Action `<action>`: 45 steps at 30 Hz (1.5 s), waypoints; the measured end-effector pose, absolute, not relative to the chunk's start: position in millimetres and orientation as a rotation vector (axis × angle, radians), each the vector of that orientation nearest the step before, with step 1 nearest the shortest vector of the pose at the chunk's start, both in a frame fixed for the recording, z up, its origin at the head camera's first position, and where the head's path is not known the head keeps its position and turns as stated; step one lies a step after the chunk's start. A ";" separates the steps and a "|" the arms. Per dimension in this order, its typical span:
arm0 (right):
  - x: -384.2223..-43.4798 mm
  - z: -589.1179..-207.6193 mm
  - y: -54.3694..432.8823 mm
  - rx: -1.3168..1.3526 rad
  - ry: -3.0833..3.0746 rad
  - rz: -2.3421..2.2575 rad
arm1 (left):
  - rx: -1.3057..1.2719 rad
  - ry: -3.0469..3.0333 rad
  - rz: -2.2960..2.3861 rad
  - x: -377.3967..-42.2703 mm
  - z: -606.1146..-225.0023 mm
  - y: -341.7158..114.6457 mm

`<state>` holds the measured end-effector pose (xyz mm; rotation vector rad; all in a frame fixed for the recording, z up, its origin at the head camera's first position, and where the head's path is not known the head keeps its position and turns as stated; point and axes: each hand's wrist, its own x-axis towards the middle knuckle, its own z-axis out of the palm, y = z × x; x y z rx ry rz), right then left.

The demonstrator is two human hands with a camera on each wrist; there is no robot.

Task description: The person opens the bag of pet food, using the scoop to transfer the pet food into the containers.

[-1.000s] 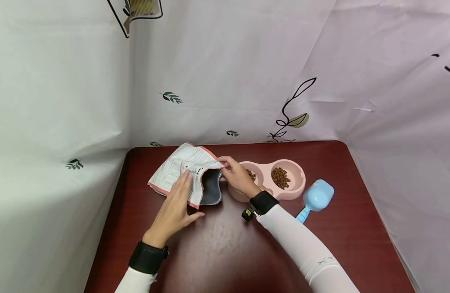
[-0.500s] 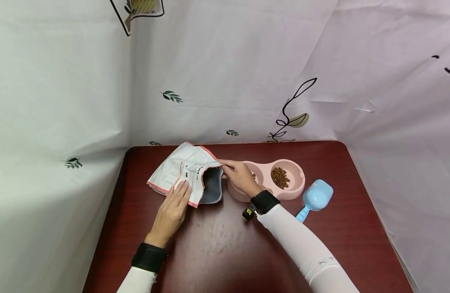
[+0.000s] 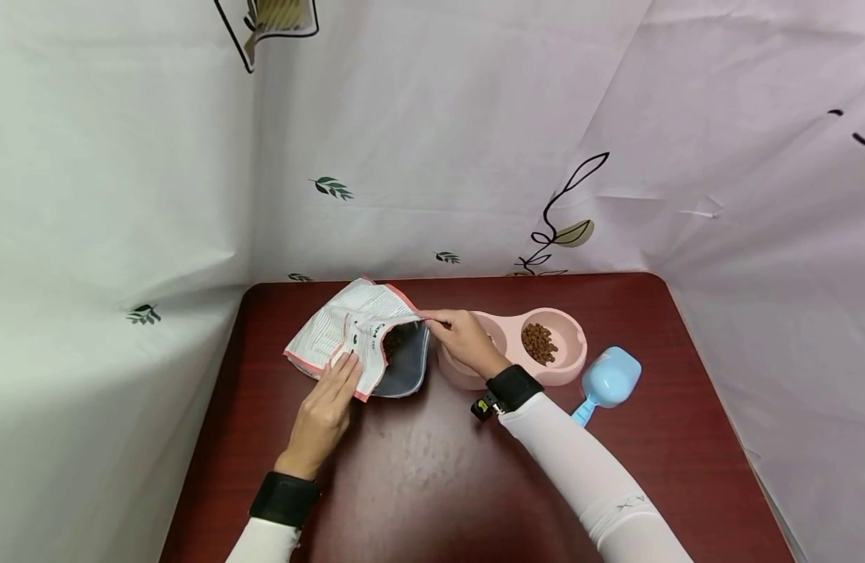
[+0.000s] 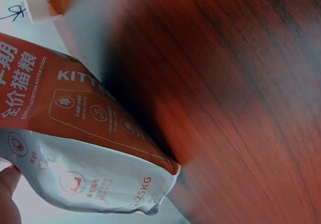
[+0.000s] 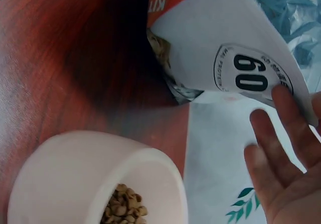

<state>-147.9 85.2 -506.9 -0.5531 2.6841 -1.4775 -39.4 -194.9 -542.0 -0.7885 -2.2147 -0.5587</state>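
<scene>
A white and orange-red bag of kitten food (image 3: 351, 328) lies tilted on the table, its grey-lined mouth facing right, with dark kibble visible inside. My left hand (image 3: 323, 414) holds the bag's near side, fingers laid over the upper face. In the left wrist view, one digit (image 4: 9, 191) touches the bag's pale side panel (image 4: 90, 179). My right hand (image 3: 468, 340) pinches the right edge of the mouth between thumb and index finger, while its other fingers (image 5: 271, 148) extend loosely. Beside the bag, a pink double bowl (image 3: 513, 375) has brown kibble (image 3: 538, 344) in both hollows.
A light blue scoop (image 3: 611, 379) lies right of the bowl, its handle toward the front. The dark red table (image 3: 418, 485) ends at white patterned cloth (image 3: 432, 156) behind and at the sides.
My left hand has closed in on the bag, its thumb no longer spread out. The mouth's near edge has shifted left, widening the opening and exposing kibble. My right hand keeps its grip.
</scene>
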 end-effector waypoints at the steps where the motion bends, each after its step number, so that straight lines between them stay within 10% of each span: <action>1: -147.7 -505.9 85.3 -0.575 2.695 -1.471 | -0.783 -2.210 -0.573 -39.1 -541.6 -195.6; 45: -133.1 -460.6 80.5 -0.763 2.393 -1.838 | -0.163 -2.205 -1.532 -43.1 -495.7 -215.6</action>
